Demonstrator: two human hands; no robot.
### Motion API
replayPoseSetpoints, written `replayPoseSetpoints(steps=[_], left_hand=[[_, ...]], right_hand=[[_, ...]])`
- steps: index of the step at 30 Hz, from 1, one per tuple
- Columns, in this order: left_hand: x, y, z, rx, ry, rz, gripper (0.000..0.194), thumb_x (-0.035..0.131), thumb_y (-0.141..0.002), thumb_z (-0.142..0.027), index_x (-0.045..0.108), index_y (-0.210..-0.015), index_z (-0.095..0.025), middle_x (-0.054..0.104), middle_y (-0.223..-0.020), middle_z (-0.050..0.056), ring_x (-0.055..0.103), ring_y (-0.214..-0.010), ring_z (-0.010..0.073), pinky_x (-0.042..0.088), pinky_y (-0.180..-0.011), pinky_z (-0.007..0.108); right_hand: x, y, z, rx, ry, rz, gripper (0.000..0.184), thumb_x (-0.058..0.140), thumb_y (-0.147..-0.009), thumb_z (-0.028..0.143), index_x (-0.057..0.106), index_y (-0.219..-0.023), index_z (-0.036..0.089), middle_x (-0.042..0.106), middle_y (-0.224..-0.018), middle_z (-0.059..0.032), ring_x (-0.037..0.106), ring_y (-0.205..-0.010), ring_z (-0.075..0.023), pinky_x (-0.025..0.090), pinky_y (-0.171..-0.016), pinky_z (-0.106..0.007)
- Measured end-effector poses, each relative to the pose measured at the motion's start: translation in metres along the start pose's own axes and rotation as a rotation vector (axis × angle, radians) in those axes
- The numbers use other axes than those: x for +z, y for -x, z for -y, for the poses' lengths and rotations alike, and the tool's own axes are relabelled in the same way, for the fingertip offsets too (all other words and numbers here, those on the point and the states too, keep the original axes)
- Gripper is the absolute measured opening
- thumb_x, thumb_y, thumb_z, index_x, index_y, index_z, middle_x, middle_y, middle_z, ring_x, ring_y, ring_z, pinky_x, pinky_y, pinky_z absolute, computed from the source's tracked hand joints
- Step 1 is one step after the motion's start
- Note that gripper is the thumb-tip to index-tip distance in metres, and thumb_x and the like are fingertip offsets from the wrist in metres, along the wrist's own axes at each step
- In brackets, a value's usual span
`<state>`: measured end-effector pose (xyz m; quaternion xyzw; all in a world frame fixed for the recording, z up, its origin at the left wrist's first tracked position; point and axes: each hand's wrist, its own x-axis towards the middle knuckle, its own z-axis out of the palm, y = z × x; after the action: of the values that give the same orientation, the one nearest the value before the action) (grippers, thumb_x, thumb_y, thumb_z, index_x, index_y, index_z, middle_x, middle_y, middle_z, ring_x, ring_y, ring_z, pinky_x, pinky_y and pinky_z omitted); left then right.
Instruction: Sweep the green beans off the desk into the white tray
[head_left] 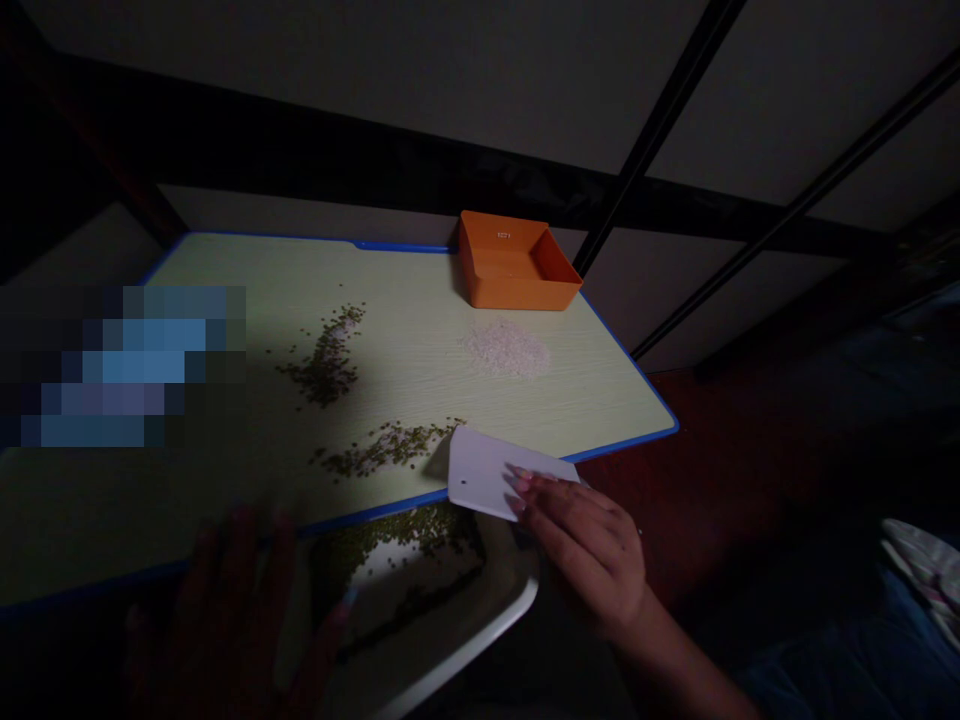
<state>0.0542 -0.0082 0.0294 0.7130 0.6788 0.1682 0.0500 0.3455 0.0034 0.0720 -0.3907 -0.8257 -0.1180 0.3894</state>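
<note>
My right hand (585,545) is closed on a white plastic scraper card (491,468) at the near edge of a pale table (420,340) with a blue rim. The card's edge rests beside a streak of green beans (390,447). My left hand (225,610) grips a white tray (480,620) held just under the table's edge; the tray holds green beans (405,560). A second patch of green beans (326,360) lies further back on the table. A small heap of white rice (506,348) sits near an orange box (514,262).
The orange box stands empty at the table's far right corner, against a dark rail. A blurred-out blue patch covers the table's left side. The room is dim; dark floor and cloth lie to the right of the table.
</note>
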Motion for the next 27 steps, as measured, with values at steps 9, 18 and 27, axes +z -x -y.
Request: replayPoseSetpoints(steps=[9,18,27], left_hand=[[0.007,0.001,0.008,0.059,-0.012,-0.067,0.072,0.035,-0.09,-0.044,0.0,-0.153,-0.044,0.003,-0.173,-0.004,0.004,-0.159,0.0274,0.004,-0.125,0.068],[0.012,0.0,0.015,0.076,-0.013,-0.095,0.072,0.036,-0.088,-0.048,0.004,-0.153,-0.043,0.008,-0.172,-0.002,0.008,-0.159,0.0309,0.006,-0.122,0.072],[0.011,0.0,0.013,0.081,0.002,-0.111,0.073,0.037,-0.088,-0.046,0.004,-0.153,-0.043,0.006,-0.172,-0.003,0.01,-0.158,0.0316,0.007,-0.122,0.073]], right_hand=[[0.008,0.009,-0.014,0.05,0.062,0.032,0.051,0.047,-0.097,0.006,0.049,-0.146,0.015,0.077,-0.111,-0.0141,0.072,-0.111,-0.0236,0.064,-0.09,-0.039],[0.024,-0.004,-0.04,0.013,0.062,-0.051,0.038,0.05,-0.095,0.007,0.061,-0.13,0.016,0.079,-0.101,-0.0124,0.075,-0.102,-0.022,0.063,-0.085,-0.037],[0.036,-0.022,-0.071,0.045,0.031,-0.122,0.039,0.051,-0.091,0.002,0.063,-0.124,0.02,0.078,-0.102,-0.0103,0.076,-0.093,-0.0195,0.063,-0.078,-0.032]])
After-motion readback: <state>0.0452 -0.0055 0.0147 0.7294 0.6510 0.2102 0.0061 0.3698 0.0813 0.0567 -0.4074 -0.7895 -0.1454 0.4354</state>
